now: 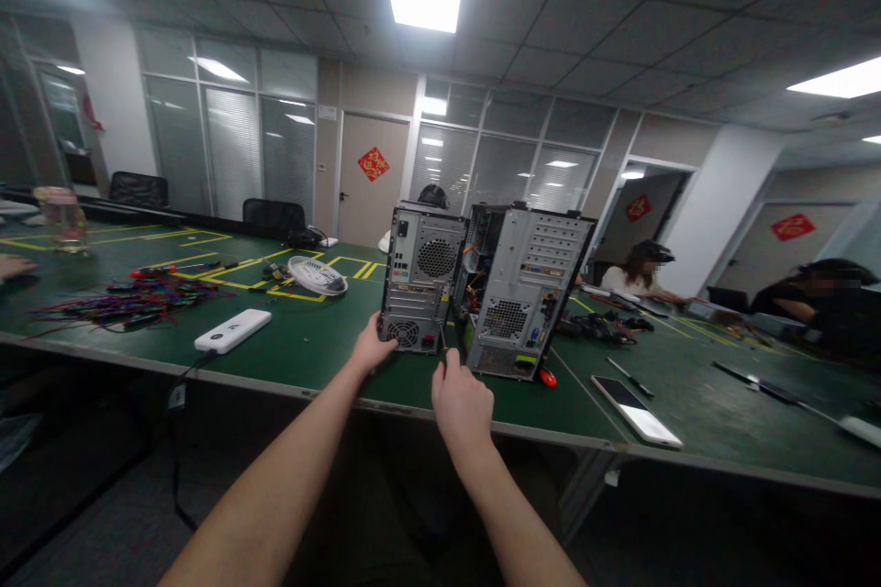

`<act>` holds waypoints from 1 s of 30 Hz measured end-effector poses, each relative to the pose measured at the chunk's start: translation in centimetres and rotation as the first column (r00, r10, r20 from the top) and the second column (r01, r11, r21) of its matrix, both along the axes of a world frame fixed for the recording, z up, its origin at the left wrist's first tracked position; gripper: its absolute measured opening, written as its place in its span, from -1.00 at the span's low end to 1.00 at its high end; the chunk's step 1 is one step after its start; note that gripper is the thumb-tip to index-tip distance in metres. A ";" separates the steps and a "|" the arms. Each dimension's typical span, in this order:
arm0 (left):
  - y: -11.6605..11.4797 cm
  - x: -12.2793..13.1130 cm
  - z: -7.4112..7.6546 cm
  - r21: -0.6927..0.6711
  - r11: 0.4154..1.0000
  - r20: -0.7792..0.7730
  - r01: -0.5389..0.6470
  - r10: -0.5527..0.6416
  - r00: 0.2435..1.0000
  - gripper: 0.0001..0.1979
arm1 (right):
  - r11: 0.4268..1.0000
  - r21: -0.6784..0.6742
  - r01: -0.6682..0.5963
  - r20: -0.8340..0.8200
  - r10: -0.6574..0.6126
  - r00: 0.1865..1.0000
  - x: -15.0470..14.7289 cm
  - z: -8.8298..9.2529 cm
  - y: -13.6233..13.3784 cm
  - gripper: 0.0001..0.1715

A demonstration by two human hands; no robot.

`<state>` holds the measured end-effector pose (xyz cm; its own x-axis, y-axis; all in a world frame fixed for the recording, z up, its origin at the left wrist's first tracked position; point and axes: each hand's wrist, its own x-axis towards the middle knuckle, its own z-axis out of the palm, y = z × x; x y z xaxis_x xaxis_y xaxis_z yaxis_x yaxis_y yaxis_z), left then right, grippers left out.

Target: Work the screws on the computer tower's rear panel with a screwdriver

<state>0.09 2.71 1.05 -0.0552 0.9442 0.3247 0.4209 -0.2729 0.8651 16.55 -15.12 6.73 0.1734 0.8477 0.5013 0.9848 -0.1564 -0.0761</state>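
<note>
1. at the table [303, 344] edge, the case [423, 289] stands upright, rear toward you, beside a second case [527, 293].
2. your left hand [375, 350] rests on its lower corner, fingers together; brace there.
3. your right hand [461, 404], fingers curled round a thin tool [444, 354], should keep it square.

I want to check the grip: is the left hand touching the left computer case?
Touching. The head view shows the left hand holding the lower rear corner of the left computer case, with no gap between them.
</note>
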 end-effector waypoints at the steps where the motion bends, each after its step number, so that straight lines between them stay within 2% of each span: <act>1: 0.0 0.0 0.1 -0.001 1.000 -0.005 -0.001 0.001 1.000 -0.11 | 1.000 -0.003 0.003 -0.031 -0.003 1.000 0.0 0.2 0.0 -0.73; 5: 0.0 0.0 0.1 0.000 1.000 -0.017 -0.003 0.003 1.000 -0.11 | 1.000 0.015 0.022 -0.195 -0.019 0.981 0.3 0.5 -0.1 -0.77; 8: 0.1 -0.1 0.0 -0.015 1.000 -0.019 -0.002 0.002 1.000 -0.12 | 0.997 0.065 0.027 -0.379 -0.001 0.925 0.8 0.1 0.0 -0.77; 13: 0.0 -0.1 0.1 -0.013 1.000 -0.020 -0.001 0.001 1.000 -0.13 | 0.972 0.231 0.042 -0.696 0.135 0.705 1.5 -1.3 0.6 -0.74; 15: 0.1 -0.1 0.0 -0.008 1.000 -0.013 0.001 -0.001 1.000 -0.13 | 0.964 0.257 0.062 -0.766 0.165 0.621 1.6 -1.8 0.9 -0.73; 17: 0.2 -0.2 -0.1 -0.008 1.000 -0.001 0.001 -0.001 1.000 -0.13 | 0.964 0.258 0.070 -0.802 0.173 0.572 1.8 -2.0 1.0 -0.72; 19: 0.3 -0.2 -0.3 -0.007 1.000 0.012 0.003 -0.003 1.000 -0.12 | 0.969 0.243 0.054 -0.785 0.163 0.598 1.8 -1.9 0.9 -0.72; 21: 0.4 -0.2 -0.4 -0.002 1.000 0.019 0.006 -0.006 1.000 -0.11 | 0.981 0.190 0.032 -0.697 0.112 0.708 1.6 -1.7 0.6 -0.75; 23: 0.5 -0.2 -0.4 0.001 1.000 0.018 0.007 -0.007 1.000 -0.10 | 0.993 0.115 0.019 -0.538 0.046 0.842 1.3 -1.4 0.2 -0.78; 25: 0.5 -0.2 -0.4 -0.001 1.000 0.010 0.007 -0.007 1.000 -0.11 | 0.998 0.057 0.012 -0.362 0.010 0.932 0.9 -1.2 -0.1 -0.80; 28: 0.4 -0.1 -0.3 -0.002 1.000 -0.003 0.000 0.000 1.000 -0.12 | 1.000 0.027 -0.012 -0.225 0.018 0.974 0.5 -1.2 -0.2 -0.79; 30: 0.4 -0.1 -0.3 0.004 1.000 -0.005 -0.003 0.003 1.000 -0.13 | 0.999 0.047 -0.020 -0.285 0.033 0.958 0.5 -1.6 0.0 -0.78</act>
<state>0.00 3.07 0.73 -0.0566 0.9427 0.3287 0.4265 -0.2749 0.8617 17.02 -15.12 5.15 0.2928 0.8324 0.4705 0.9246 -0.1211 -0.3613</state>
